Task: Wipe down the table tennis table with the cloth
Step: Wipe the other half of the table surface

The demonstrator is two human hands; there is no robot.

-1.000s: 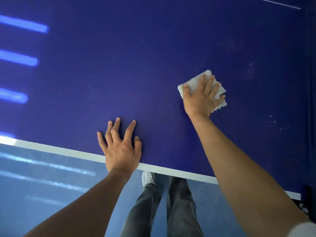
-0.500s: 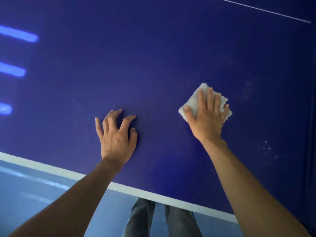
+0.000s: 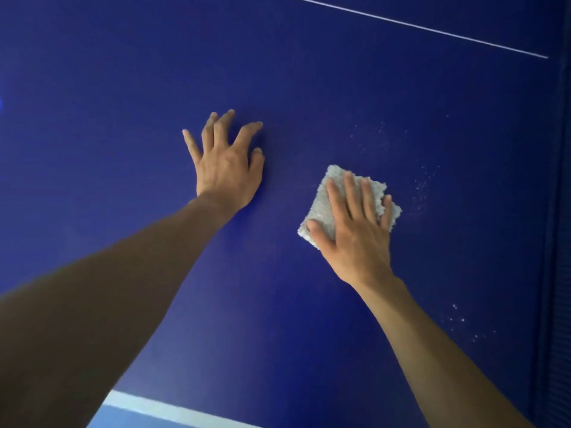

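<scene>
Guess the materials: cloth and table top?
Cloth: whitish-grey, likely terry or microfibre; nubby looped texture, fuzzy edges. Table top: likely painted board, smooth matte dark blue; flat even colour, crisp white line, little glare. Core material can't be told.

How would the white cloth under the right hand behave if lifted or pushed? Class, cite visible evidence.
Probably floppy: the cloth looks soft, nubbly and folded, so it may droop and unfold. Likely light: it lies thin beneath the flat right hand. Pushed, it should slide easily on the smooth table.
</scene>
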